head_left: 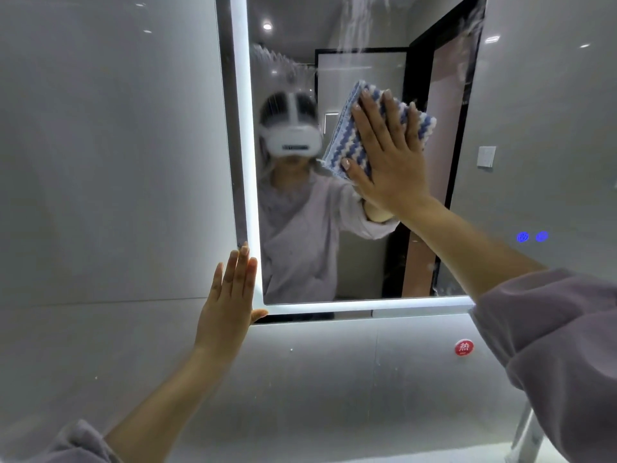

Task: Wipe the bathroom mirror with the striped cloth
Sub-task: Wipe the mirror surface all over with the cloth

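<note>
The right hand (387,158) lies flat on the striped cloth (347,132) and presses it against the bathroom mirror (367,262). Its fingers are straight and spread, not curled around the cloth. The cloth is blue and white with wavy stripes, and it sits on the glass in the upper middle part of the mirror, partly covered by this hand.

The left hand (230,295) is also flat, with straight fingers close together, and it holds nothing. It rests at the lower left corner of the mirror, where the lit frame (245,162) meets the grey wall (100,162). The two hands are well apart.

Wet streaks (360,21) show on the glass near the top. A round red sticker (464,347) is on the surface below the mirror, and two small blue lights (532,236) glow at the right.
</note>
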Tool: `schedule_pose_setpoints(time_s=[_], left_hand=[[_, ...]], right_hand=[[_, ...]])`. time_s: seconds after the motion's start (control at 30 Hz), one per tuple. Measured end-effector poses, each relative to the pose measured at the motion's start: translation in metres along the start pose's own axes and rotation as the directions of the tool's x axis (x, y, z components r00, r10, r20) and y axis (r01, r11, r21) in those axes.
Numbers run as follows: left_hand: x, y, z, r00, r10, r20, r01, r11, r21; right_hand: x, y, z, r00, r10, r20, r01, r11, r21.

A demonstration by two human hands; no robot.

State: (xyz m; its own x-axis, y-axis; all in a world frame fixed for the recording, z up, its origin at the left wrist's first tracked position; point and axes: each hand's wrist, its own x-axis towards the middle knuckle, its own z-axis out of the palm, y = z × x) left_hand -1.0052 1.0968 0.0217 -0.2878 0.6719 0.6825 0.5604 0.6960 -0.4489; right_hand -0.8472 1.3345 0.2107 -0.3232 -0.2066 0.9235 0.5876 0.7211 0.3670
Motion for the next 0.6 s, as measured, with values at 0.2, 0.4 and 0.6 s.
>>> schedule_pose_setpoints(time_s=[0.2, 0.4, 0.6], left_hand=[[-0.001, 0.001, -0.001, 1.000, -0.005, -0.016, 0.004, 1.000, -0.009], [-0.001, -0.002, -0.008, 1.000, 0.008, -0.025, -0.009, 1.000, -0.029], [-0.003, -0.001, -0.020, 1.000, 0.023, -0.001, -0.022, 0.994, -0.107]], right_hand=[[-0.055, -0.023, 0.003, 0.996, 0.009, 0.088, -0.012, 0.999, 0.040], [-0.097, -0.037, 0.010, 0.993, 0.014, 0.120, -0.022, 0.998, 0.062], [-0.097, -0.037, 0.011, 0.991, 0.032, 0.134, -0.043, 0.996, 0.083]])
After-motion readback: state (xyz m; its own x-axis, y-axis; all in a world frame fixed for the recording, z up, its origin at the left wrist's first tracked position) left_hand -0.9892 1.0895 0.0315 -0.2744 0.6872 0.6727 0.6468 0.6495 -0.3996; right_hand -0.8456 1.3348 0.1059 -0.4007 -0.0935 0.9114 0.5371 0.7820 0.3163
